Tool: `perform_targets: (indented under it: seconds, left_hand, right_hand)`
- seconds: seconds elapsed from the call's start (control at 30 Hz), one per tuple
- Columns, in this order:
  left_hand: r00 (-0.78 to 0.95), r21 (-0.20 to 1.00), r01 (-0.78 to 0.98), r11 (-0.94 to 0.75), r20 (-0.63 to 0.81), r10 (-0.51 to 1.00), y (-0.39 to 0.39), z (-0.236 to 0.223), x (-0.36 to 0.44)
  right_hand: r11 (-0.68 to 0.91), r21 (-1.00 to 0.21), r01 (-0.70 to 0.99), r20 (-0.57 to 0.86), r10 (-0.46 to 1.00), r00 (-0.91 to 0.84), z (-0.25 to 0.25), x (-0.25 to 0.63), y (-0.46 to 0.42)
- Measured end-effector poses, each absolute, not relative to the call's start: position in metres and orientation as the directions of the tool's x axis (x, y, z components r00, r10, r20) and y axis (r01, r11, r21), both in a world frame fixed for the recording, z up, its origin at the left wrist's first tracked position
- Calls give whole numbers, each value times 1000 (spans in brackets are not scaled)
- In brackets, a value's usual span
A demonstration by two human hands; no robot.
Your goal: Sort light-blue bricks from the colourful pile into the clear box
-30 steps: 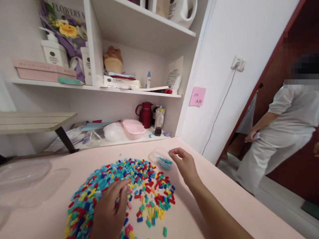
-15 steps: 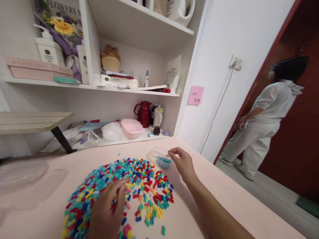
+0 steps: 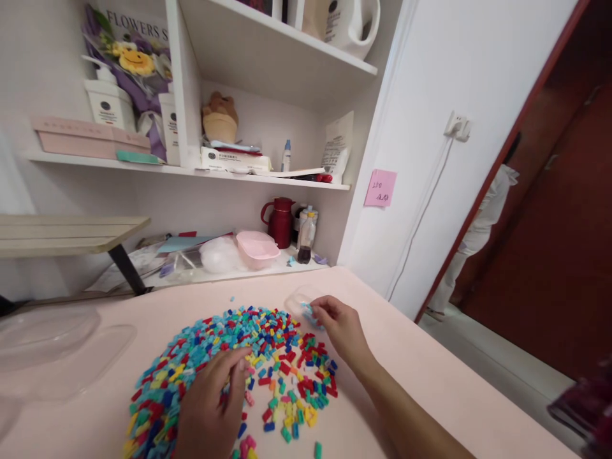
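A wide pile of small coloured toy bricks (image 3: pixel 258 328) spreads over the pink tabletop (image 3: pixel 396 382). My left hand (image 3: pixel 213 401) rests over the pile's near side, thumb and forefinger curled toward each other; whatever lies between the tips is too small to make out. At the pile's far right edge stands a small clear plastic container (image 3: pixel 292 297) with light blue bricks (image 3: pixel 307 312) in it. My right hand (image 3: pixel 340 324) is over this container's right side, its fingertips pinched together at the blue bricks and hiding part of them. I cannot see what the pinch holds.
Clear plastic lids or trays (image 3: pixel 52 335) lie at the left. Behind the table, a shelf holds a pink bowl (image 3: pixel 258 247), a red jug (image 3: pixel 281 222) and a bottle (image 3: pixel 306 239). A wooden stand (image 3: pixel 71 233) is at the back left. A person (image 3: pixel 478 229) is by the doorway.
My right hand has moved left and down onto the clear container's bricks. My left hand stays over the pile. The view has shifted slightly, and the person has moved partly behind the door frame.
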State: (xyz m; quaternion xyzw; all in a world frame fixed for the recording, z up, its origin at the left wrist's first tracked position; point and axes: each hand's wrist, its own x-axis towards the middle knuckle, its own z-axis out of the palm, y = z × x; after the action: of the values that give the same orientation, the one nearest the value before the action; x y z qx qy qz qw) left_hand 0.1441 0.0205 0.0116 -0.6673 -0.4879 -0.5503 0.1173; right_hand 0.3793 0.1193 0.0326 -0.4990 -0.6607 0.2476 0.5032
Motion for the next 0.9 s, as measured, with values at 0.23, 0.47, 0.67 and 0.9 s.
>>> perform_targets:
  seconds: [0.23,0.47,0.67,0.9]
  left_hand:
    - [-72,385,774,-503,843,534,23,6,144]
    - [-100,393,772,-500,851,516,28,-9,142]
    - [-92,376,784,-495,858,506,25,-3,144]
    - [-86,393,761,-517,850,520,24,-1,146]
  right_hand:
    - [582,-488,651,429,809,-402,34,358,92]
    - [556,-501,664,502,811,-300,34,364,98]
    - [526,-532,664,415,845,-337,34,361,93]
    - [550,-346,760,270,834,-480,23,357,90]
